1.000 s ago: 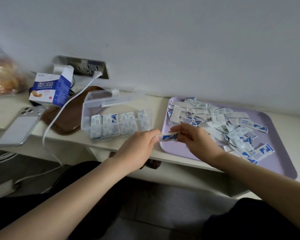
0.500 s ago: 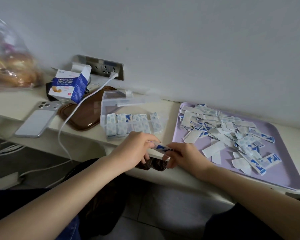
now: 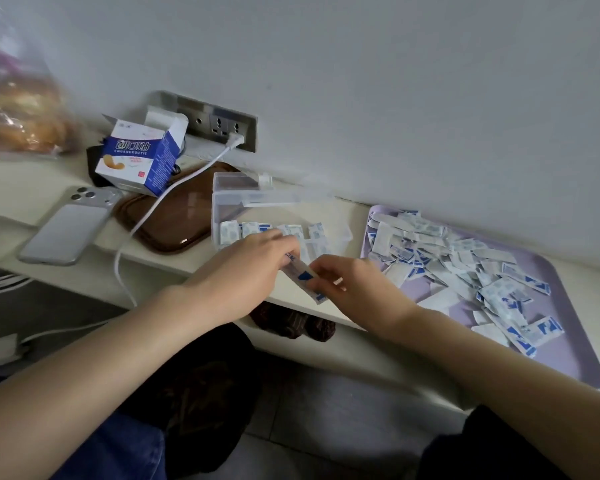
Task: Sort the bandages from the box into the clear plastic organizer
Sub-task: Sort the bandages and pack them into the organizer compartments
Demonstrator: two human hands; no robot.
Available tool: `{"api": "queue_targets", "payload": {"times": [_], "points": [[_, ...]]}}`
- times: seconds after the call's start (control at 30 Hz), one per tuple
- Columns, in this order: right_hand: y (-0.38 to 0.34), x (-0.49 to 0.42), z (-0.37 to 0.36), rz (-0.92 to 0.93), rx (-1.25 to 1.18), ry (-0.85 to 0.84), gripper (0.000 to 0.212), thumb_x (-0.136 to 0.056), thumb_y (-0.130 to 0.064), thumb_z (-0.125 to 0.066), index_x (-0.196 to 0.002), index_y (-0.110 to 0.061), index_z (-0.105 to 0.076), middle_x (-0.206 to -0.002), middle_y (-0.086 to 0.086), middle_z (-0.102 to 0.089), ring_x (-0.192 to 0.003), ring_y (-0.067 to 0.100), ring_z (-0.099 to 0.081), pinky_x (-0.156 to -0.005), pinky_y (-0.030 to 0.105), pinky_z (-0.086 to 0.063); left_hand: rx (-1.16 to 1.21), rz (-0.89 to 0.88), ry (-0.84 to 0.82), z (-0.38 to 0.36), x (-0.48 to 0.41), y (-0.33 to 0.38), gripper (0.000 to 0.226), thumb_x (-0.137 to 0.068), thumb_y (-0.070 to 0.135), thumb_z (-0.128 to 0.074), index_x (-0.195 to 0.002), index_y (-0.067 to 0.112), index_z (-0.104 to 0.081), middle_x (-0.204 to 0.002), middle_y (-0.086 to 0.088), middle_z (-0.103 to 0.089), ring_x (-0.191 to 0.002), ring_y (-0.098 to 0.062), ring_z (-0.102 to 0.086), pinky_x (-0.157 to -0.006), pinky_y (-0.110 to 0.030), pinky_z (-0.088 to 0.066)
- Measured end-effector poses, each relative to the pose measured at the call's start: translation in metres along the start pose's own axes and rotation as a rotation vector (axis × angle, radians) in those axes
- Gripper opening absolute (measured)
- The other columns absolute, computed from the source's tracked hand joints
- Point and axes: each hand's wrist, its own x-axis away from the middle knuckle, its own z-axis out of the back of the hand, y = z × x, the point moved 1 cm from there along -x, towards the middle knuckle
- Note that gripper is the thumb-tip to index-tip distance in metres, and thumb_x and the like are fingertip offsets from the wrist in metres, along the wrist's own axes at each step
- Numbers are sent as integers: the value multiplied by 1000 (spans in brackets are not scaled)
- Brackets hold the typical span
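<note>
My left hand and my right hand both pinch a small stack of white-and-blue wrapped bandages at the shelf's front edge. Just behind them stands the clear plastic organizer with its lid up and a row of bandages upright in its compartments; my left hand hides part of that row. A loose heap of bandages lies on the lilac tray to the right. The open blue-and-white bandage box stands at the back left.
A phone lies face down at the left beside a brown tray. A white charging cable runs from the wall socket over the shelf edge. A plastic bag of bread sits far left. A dark object lies under the shelf.
Both hands have carried the bandage stack from the lilac tray's left edge leftward to a spot in front of the organizer. The stack now tilts instead of lying level.
</note>
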Motion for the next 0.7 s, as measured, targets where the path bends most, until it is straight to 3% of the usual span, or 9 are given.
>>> {"api": "queue_targets", "payload": {"times": [0.1, 0.23, 0.3, 0.37, 0.43, 0.57, 0.63, 0.7], "points": [[-17, -15, 8, 50, 85, 93, 19, -91, -26, -56, -86, -11, -68, -80, 3, -68, -73, 18, -57, -76, 36, -47, 26, -13, 100, 12, -3, -4, 19, -95, 5, -48, -98, 24, -50, -94, 11, -50, -70, -4, -47, -70, -38, -46], [-35, -39, 16, 43, 158, 75, 24, -91, -29, -54, -83, -12, -69, -76, 6, -66, -72, 21, -55, -70, 38, -46, 126, -1, 219, 30, -5, -16, 11, -94, 17, -52, -104, 19, -48, -78, 12, -52, -68, -8, -53, -62, -31, -44], [-40, -52, 18, 62, 196, 102, 25, -91, -28, -54, -81, -11, -69, -74, 9, -65, -71, 25, -55, -68, 39, -46, 165, 29, 263, 38, -7, -27, 23, -92, 17, -55, -112, 20, -45, -86, 11, -54, -77, -9, -57, -69, -32, -48], [-42, -66, 21, 62, 204, 172, 25, -91, -26, -54, -78, -11, -69, -69, 10, -64, -66, 26, -52, -64, 35, -44, 161, 87, 280, 43, -8, -40, 36, -90, 18, -59, -122, 20, -42, -106, 9, -53, -96, -15, -58, -85, -38, -49], [-43, -82, 22, 27, 163, 216, 26, -91, -22, -55, -72, -10, -67, -63, 9, -60, -54, 21, -41, -53, 24, -36, 129, 155, 225, 43, -6, -58, 44, -88, 20, -62, -126, 18, -40, -120, 3, -49, -110, -20, -53, -97, -45, -42], [-39, -109, 11, -158, 51, 145, 27, -88, -17, -57, -64, -14, -68, -50, 1, -50, -39, 10, -36, -34, 12, -25, -4, 269, -26, 35, -3, -78, 45, -89, 35, -58, -127, 20, -39, -132, -1, -39, -121, -23, -43, -99, -42, -37], [-35, -121, -1, -249, 46, 54, 21, -87, -19, -59, -74, -10, -73, -53, -1, -51, -43, 7, -41, -31, 9, -25, -19, 276, -41, 35, -2, -79, 47, -89, 39, -56, -129, 20, -39, -136, 1, -38, -123, -20, -42, -99, -37, -37], [-34, -132, -13, -296, 43, -28, 19, -85, -22, -62, -88, -8, -75, -67, 5, -61, -56, 13, -51, -38, 11, -36, -45, 268, -52, 36, -1, -80, 51, -91, 42, -53, -133, 19, -37, -141, 3, -36, -126, -17, -40, -99, -34, -35]]}}
